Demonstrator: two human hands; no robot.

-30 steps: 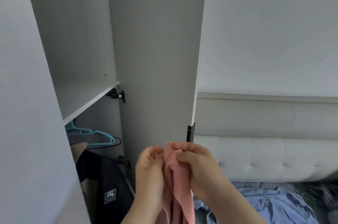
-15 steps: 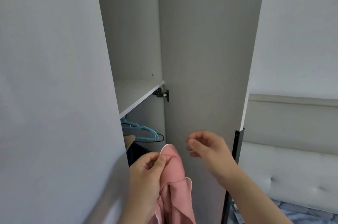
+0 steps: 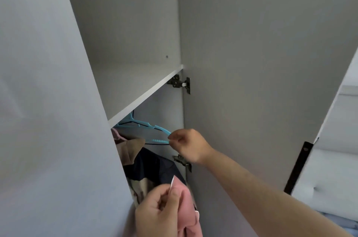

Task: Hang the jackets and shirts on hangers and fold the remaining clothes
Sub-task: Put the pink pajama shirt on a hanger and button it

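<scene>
The right hand (image 3: pixel 187 144) is reaching into the open wardrobe (image 3: pixel 251 62), its thumb and forefinger pinching the near end of a light blue hanger (image 3: pixel 147 129) that is hanging just under the shelf (image 3: pixel 139 99). The other fingers of that hand are curling loosely inward, and the forearm is stretching across the lower right of the view. Below it and nearer the camera, the left hand (image 3: pixel 157 212) is closing around a pink garment (image 3: pixel 185 207), the thumb pressing the cloth against the fingers near a white-edged corner, while the rest of the fabric is hanging down out of view. The pink garment is sitting well below the blue hanger, apart from it, and just in front of the wardrobe opening. Inside, under the hanger, a dark navy garment (image 3: pixel 153 167) and a tan garment (image 3: pixel 128 150) are hanging side by side, with a bit of another pink piece showing at the left edge. The wardrobe door (image 3: pixel 271 101) is standing open to the right of the hands, two metal hinges showing on its inner edge, the lower one just beside the right wrist.
</scene>
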